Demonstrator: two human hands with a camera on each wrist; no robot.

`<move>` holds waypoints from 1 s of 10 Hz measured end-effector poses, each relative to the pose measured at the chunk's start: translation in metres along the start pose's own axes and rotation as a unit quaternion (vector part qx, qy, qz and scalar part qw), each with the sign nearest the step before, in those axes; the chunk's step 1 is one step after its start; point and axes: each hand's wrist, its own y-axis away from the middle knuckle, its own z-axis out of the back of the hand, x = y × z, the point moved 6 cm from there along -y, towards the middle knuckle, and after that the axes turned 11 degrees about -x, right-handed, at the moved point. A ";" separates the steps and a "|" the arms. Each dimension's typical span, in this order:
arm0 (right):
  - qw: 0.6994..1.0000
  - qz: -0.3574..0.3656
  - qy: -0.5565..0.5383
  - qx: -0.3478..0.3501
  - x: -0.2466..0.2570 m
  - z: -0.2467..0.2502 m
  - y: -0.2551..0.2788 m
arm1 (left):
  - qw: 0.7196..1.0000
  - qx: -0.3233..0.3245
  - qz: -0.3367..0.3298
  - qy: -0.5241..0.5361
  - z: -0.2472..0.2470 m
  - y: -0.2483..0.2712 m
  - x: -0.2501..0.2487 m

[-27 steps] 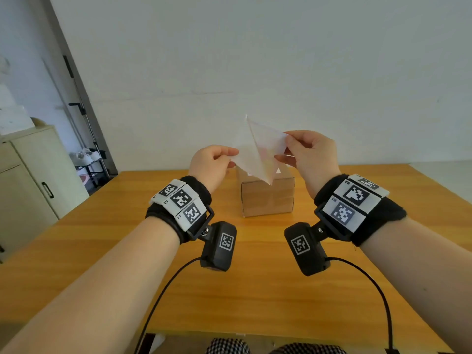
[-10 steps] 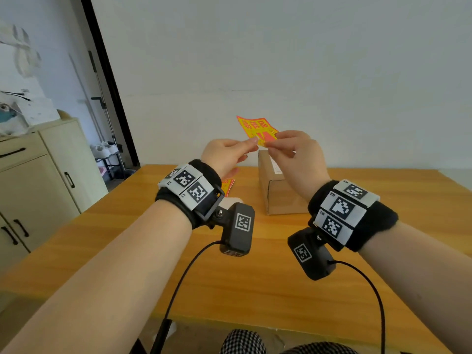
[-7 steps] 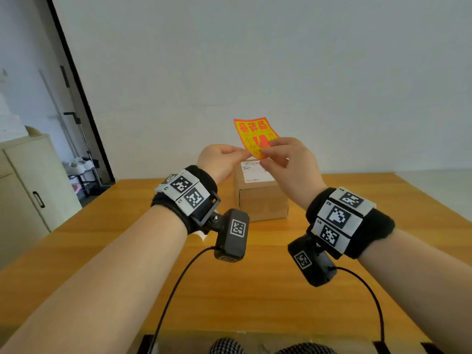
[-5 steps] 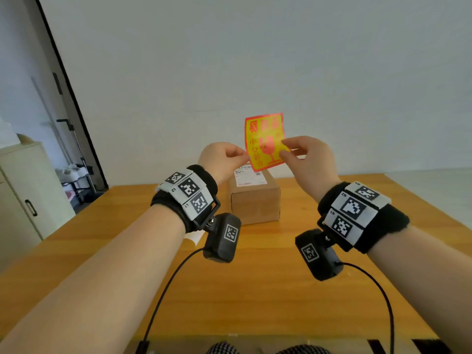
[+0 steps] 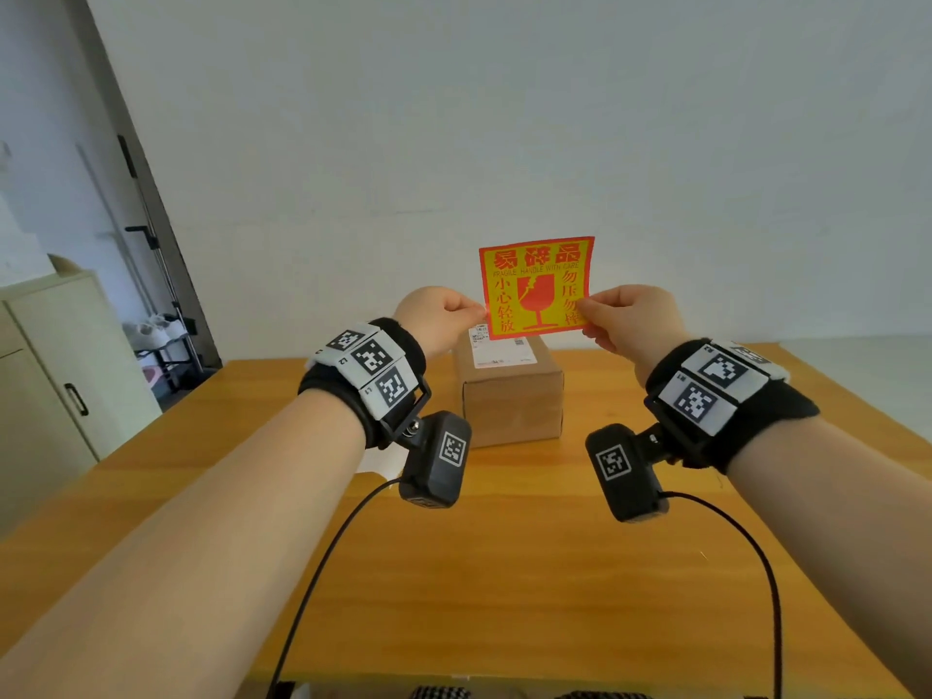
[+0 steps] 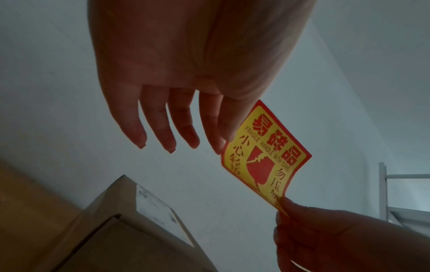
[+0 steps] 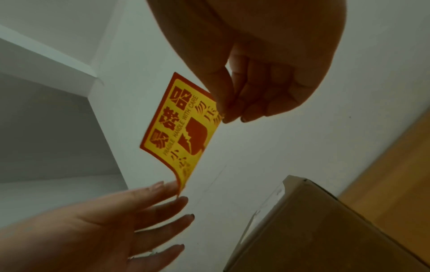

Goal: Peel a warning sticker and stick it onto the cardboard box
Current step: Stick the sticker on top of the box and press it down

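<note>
A red-and-yellow fragile warning sticker [image 5: 537, 287] hangs upright in the air, printed face toward me, above the cardboard box [image 5: 509, 396]. My left hand [image 5: 476, 312] pinches its left edge between thumb and forefinger, and the other fingers [image 6: 163, 128] stay straight. My right hand [image 5: 585, 307] pinches the lower right edge. In the left wrist view the sticker [image 6: 265, 162] curves between both pinches above the box [image 6: 130, 220]. The right wrist view shows the sticker [image 7: 184, 132] and the box [image 7: 314, 230] below it.
The box stands on a wooden table [image 5: 504, 572] and has a white shipping label [image 5: 499, 345] on top. A white scrap of paper [image 5: 373, 464] lies on the table behind my left wrist. A cream cabinet [image 5: 55, 375] stands at the left. Camera cables hang over the near edge.
The white backing seen earlier has left my hands. The sticker has turned from tilted to upright and facing me. My hands have moved apart to its two side edges.
</note>
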 end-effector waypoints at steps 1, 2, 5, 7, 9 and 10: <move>0.999 -0.040 0.012 -0.007 -0.007 -0.007 -0.005 | 0.998 -0.001 0.055 0.003 -0.006 -0.009 0.020; 0.995 -0.098 -0.003 0.027 -0.015 -0.017 -0.010 | 0.991 0.025 0.128 0.003 -0.015 -0.019 0.044; 0.971 -0.207 -0.060 0.100 -0.048 -0.060 -0.035 | 0.967 0.121 0.221 -0.023 -0.050 -0.039 0.076; 0.957 -0.249 -0.095 0.113 -0.055 -0.072 -0.041 | 0.960 0.153 0.231 0.035 -0.064 -0.046 0.081; 0.968 -0.202 -0.109 0.100 -0.047 -0.065 -0.039 | 0.971 0.113 0.199 0.076 -0.063 -0.046 0.074; 0.964 -0.196 -0.154 0.091 -0.041 -0.057 -0.035 | 0.980 0.073 0.168 0.077 -0.056 -0.044 0.070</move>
